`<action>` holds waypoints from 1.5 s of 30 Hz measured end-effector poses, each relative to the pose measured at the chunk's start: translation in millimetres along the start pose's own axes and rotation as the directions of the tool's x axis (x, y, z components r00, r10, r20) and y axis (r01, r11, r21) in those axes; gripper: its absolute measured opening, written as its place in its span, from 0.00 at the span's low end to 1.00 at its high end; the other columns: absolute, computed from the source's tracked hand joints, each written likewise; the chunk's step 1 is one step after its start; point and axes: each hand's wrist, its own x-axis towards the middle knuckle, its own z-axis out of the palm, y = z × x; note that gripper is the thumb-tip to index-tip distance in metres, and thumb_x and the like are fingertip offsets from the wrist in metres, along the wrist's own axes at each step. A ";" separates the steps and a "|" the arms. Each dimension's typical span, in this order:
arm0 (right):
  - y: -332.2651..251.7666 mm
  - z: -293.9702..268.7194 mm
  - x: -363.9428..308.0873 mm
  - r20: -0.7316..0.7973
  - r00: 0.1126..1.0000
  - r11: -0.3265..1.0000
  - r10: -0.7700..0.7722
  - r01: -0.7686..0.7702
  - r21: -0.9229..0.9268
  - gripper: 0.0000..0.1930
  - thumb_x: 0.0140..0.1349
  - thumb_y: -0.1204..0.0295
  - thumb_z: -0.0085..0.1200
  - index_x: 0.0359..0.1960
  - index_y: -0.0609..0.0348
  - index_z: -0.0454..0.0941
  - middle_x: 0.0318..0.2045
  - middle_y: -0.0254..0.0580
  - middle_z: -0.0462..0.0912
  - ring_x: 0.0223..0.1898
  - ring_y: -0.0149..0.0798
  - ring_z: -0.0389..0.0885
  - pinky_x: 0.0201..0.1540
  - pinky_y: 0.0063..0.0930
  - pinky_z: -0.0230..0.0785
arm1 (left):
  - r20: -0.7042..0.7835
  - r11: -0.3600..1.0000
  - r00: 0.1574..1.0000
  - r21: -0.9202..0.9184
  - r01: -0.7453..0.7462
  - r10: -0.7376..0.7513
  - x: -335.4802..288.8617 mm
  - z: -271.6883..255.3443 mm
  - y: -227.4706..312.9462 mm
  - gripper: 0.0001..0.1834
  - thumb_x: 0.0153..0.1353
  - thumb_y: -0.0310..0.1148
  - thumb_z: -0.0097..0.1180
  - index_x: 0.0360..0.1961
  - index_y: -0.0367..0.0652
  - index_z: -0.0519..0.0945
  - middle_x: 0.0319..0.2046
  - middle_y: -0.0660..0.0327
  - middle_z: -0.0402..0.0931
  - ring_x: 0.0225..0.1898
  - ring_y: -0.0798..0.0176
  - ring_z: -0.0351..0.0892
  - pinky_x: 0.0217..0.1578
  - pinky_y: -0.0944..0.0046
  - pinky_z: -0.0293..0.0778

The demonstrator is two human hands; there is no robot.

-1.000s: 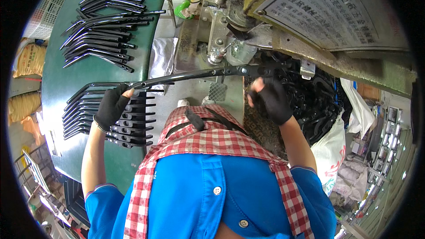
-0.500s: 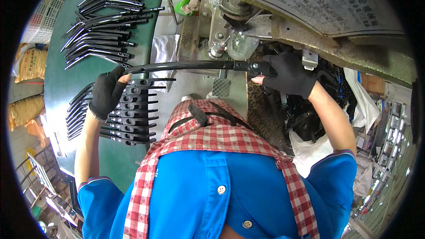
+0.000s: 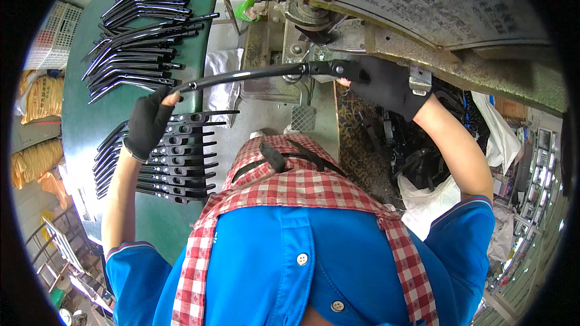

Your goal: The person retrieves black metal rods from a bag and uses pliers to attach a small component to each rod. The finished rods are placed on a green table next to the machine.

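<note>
A long, slightly bent black metal tube (image 3: pixel 260 75) with a fitting at its right end spans between my two hands. My left hand (image 3: pixel 149 122), in a black fingertip-less glove, is closed round the tube's left end, over the edge of the green table. At the right end my right hand (image 3: pixel 386 84), in a matching glove, grips the fitting, just below the machine (image 3: pixel 338 36). Its fingers are partly hidden behind the fitting. Below my left hand a row of black tubes with flat slotted ends (image 3: pixel 181 162) lies on the table.
More bent black tubes (image 3: pixel 142 42) lie in groups on the green table (image 3: pixel 175 223). A large plate with printing (image 3: pixel 417 6) overhangs the far right. A ridged foot pedal (image 3: pixel 303 119) is on the floor. Black parts (image 3: pixel 417 145) lie heaped at the right beside white sacking (image 3: pixel 423 202).
The tube's right end has risen away from me, nearer the machine, and shifted a little left with my right hand. My left hand still holds the other end, almost in place.
</note>
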 end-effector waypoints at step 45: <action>27.8 148.6 46.5 -0.094 0.922 0.487 0.376 -0.111 0.866 0.10 0.63 0.66 0.55 0.37 0.61 0.78 0.28 0.33 0.80 0.31 0.28 0.78 0.37 0.23 0.70 | 0.074 0.711 0.798 0.412 -0.571 0.598 106.2 30.8 21.4 0.11 0.53 0.39 0.60 0.35 0.48 0.76 0.24 0.54 0.76 0.29 0.46 0.79 0.29 0.48 0.73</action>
